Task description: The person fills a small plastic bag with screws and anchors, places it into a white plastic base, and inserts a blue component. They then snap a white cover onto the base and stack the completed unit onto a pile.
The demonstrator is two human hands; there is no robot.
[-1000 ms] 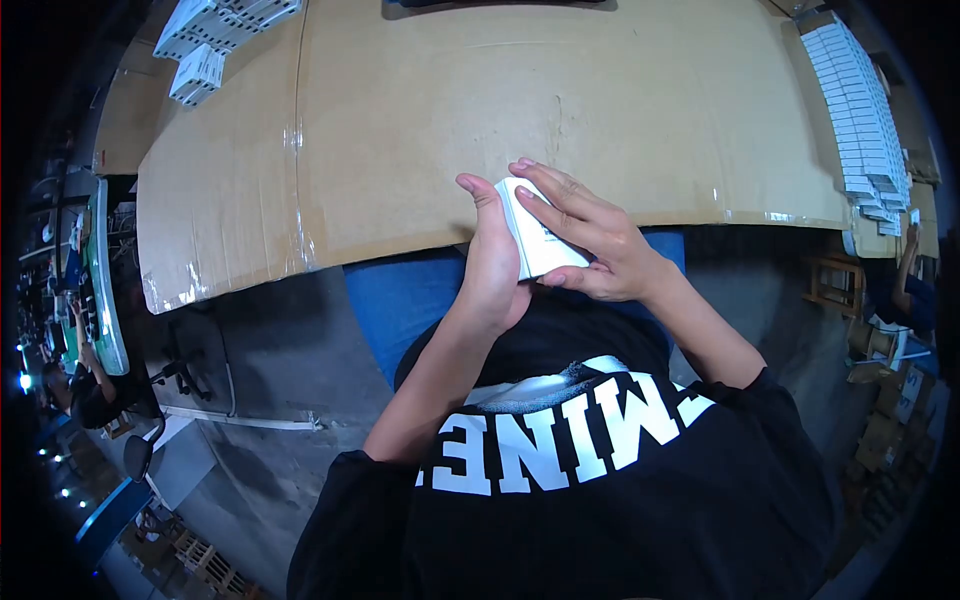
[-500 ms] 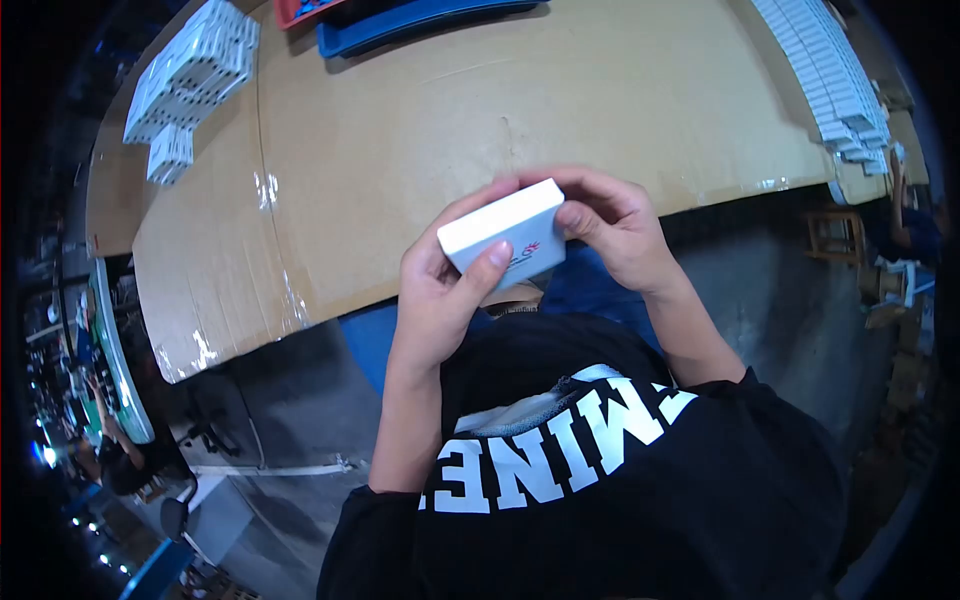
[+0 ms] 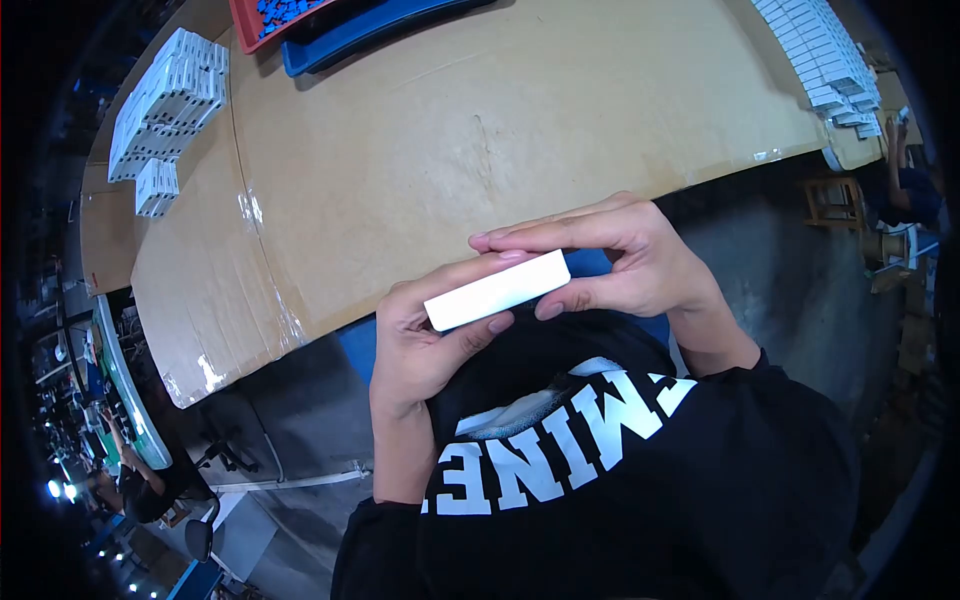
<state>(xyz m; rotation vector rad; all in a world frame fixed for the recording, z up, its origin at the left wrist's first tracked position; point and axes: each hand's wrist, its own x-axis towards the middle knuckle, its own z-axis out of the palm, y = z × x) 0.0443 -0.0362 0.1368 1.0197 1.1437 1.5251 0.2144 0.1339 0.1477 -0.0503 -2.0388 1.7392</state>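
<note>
A small white box (image 3: 498,290) is held in front of my body, its narrow blank side turned up to the camera. My left hand (image 3: 425,330) is closed around the box's left end, thumb on the near face and fingers along the far face. At the other end, my right hand (image 3: 625,260) has its thumb at the near right corner. Its fingers reach across behind the box, over the left fingertips. The broad faces of the box are mostly hidden from view.
A cardboard-covered table (image 3: 400,170) spans the space ahead. White boxes are stacked at its left (image 3: 170,100) and far right (image 3: 825,60). At the back are a red tray (image 3: 245,30) with small blue pieces and a blue tray (image 3: 370,35). Other people work at both sides.
The box has tilted, so its printed face no longer shows and the narrow side faces up. Both hands have come lower and nearer my body, and the right fingers have straightened.
</note>
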